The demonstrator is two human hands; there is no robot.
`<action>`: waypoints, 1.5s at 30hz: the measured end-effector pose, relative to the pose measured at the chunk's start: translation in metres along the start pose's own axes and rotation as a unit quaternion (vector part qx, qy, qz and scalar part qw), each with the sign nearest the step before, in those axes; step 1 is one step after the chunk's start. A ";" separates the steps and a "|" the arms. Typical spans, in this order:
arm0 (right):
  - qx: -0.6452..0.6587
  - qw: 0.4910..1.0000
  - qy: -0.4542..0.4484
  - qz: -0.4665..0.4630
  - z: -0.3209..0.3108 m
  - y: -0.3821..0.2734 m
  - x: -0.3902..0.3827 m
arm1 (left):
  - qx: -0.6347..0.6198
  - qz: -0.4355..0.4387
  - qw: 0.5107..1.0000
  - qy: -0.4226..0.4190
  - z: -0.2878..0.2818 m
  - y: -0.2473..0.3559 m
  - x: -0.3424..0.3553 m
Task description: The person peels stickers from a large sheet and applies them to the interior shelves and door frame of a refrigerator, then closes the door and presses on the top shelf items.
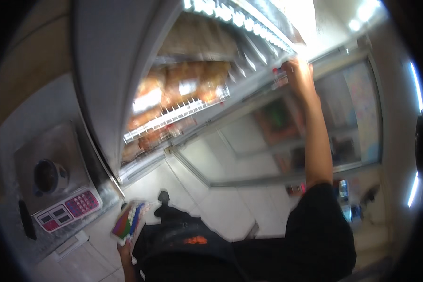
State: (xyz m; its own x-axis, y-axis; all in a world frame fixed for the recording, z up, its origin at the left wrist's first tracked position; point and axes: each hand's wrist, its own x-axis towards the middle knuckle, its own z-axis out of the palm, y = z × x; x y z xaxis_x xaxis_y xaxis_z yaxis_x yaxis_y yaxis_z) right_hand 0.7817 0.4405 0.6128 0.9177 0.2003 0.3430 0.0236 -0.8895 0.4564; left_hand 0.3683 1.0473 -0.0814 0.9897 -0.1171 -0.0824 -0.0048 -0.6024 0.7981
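Low at the left, my left hand (124, 246) is closed on the lower edge of a flat, colourful package (128, 221) with white, green, red and blue areas. My right arm reaches far up and forward to the upper part of an open display fridge. There my right hand (298, 73) looks curled, its fingers partly hidden and blurred by glare. Small red-topped items (278, 77) show just left of it; whether it touches them I cannot tell. Bagged orange-brown goods (174, 87) sit on a white wire shelf (183, 113) inside the fridge.
The fridge's glass door (286, 136) stands open to the right. At the left, a counter bears a weighing scale (56, 145) with a round dark-filled cup (49, 176) on it. A black elongated object (27, 221) lies beside the scale. Pale tiles (221, 202) cover the floor.
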 end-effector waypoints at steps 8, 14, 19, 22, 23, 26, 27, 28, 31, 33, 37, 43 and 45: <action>-0.115 0.993 -0.023 0.018 0.024 -0.022 0.007 | -0.378 -0.463 0.801 0.028 0.022 -0.061 -0.026; -0.130 0.991 0.001 0.006 0.029 -0.022 0.006 | -0.554 -0.408 0.726 0.017 0.032 -0.113 -0.025; -0.133 0.990 0.021 -0.034 0.033 -0.017 -0.003 | -0.599 -0.415 0.683 0.048 0.023 -0.101 -0.028; -0.149 0.988 0.019 -0.034 0.037 -0.019 -0.006 | -0.356 -0.460 0.813 -0.011 -0.016 -0.045 -0.012; -0.148 0.988 0.015 -0.035 0.035 -0.019 -0.004 | -0.336 -0.447 0.829 -0.009 -0.023 -0.032 -0.010; -0.155 0.987 0.010 -0.037 0.033 -0.019 -0.001 | -0.307 -0.445 0.841 -0.004 -0.024 -0.030 -0.013; -0.162 0.986 0.008 -0.036 0.033 -0.019 -0.001 | -0.297 -0.456 0.839 -0.004 -0.023 -0.033 -0.014; -0.161 0.986 0.008 -0.037 0.035 -0.018 -0.002 | -0.298 -0.457 0.838 -0.004 -0.022 -0.035 -0.016; -0.165 0.985 0.025 -0.047 0.037 -0.017 -0.003 | -0.322 -0.458 0.828 0.007 -0.015 -0.043 -0.023; -0.166 0.985 0.017 -0.034 0.036 -0.017 -0.004 | -0.311 -0.474 0.824 0.007 -0.009 -0.051 -0.028; -0.170 0.985 0.021 -0.018 0.039 -0.021 -0.002 | -0.292 -0.488 0.822 0.011 -0.011 -0.043 -0.030; -0.201 0.978 0.052 0.016 0.048 -0.024 -0.001 | -0.274 -0.485 0.831 0.011 -0.011 -0.034 -0.033; -0.157 0.982 0.106 0.020 0.052 -0.021 -0.002 | -0.343 -0.475 0.810 0.024 -0.010 -0.034 -0.035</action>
State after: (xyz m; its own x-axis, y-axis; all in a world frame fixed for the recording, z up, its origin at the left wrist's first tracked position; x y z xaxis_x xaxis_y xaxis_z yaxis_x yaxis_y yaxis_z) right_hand 0.8000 0.4372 0.5595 0.8119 0.2789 0.5128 -0.1641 -0.7340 0.6590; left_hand 0.3355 1.0797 -0.0998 0.5050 0.1837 -0.8434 0.8263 0.1797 0.5339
